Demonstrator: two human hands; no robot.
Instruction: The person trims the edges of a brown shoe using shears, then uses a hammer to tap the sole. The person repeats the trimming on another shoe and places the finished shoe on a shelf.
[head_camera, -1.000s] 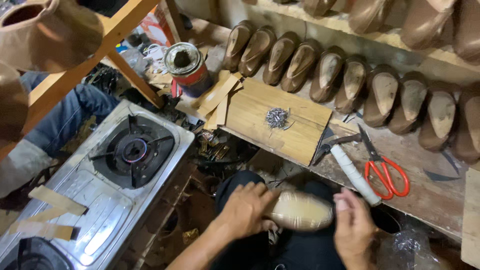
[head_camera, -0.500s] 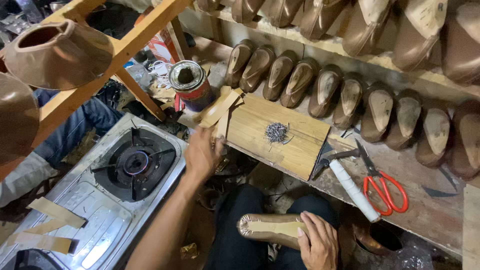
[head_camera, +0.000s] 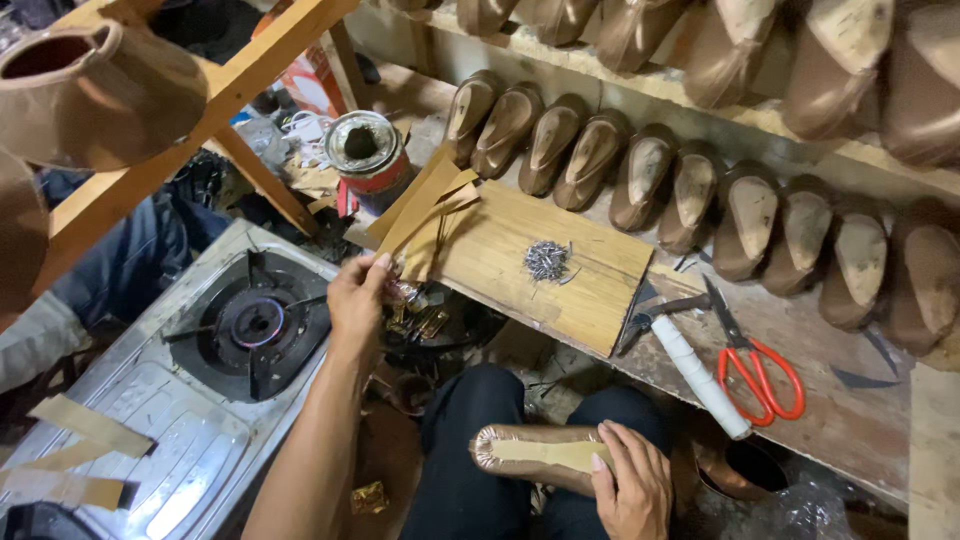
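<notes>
Shoe (head_camera: 530, 455) under right-hand fingers (head_camera: 612, 452)

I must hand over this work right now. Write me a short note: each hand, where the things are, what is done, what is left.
Left hand: reaching to the tan strips at the wooden board edge, fingers on one strip.
Right hand: holding the shoe last on the lap, sole up.
Nails lie piled on the board; hammer and red scissors to its right.
Done: an insole piece lies on the last.
Left: no nails visible in it.

Left hand (head_camera: 358, 300) left shoe (head_camera: 540, 455), reached cardboard strips (head_camera: 425, 225) (right hand (head_camera: 630, 485) now sole grip).
</notes>
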